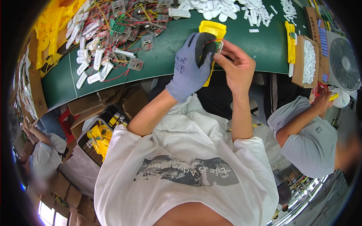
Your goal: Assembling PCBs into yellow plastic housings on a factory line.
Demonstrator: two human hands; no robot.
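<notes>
My left hand (193, 66) wears a grey glove with black fingertips and grips a yellow plastic casing (212, 29) over the green table's near edge. My bare right hand (235, 64) pinches a small green circuit board (219, 46) with red wires against the casing. Both hands meet at the casing, just above my white shirt.
A heap of wired circuit boards and white plastic parts (113, 34) covers the green table (260, 47) at left. White caps (222, 9) lie at the back. A cardboard box of white pieces (307, 62) and a fan (344, 64) stand at right. A co-worker (309, 132) sits right; a crate of yellow parts (98, 137) sits below left.
</notes>
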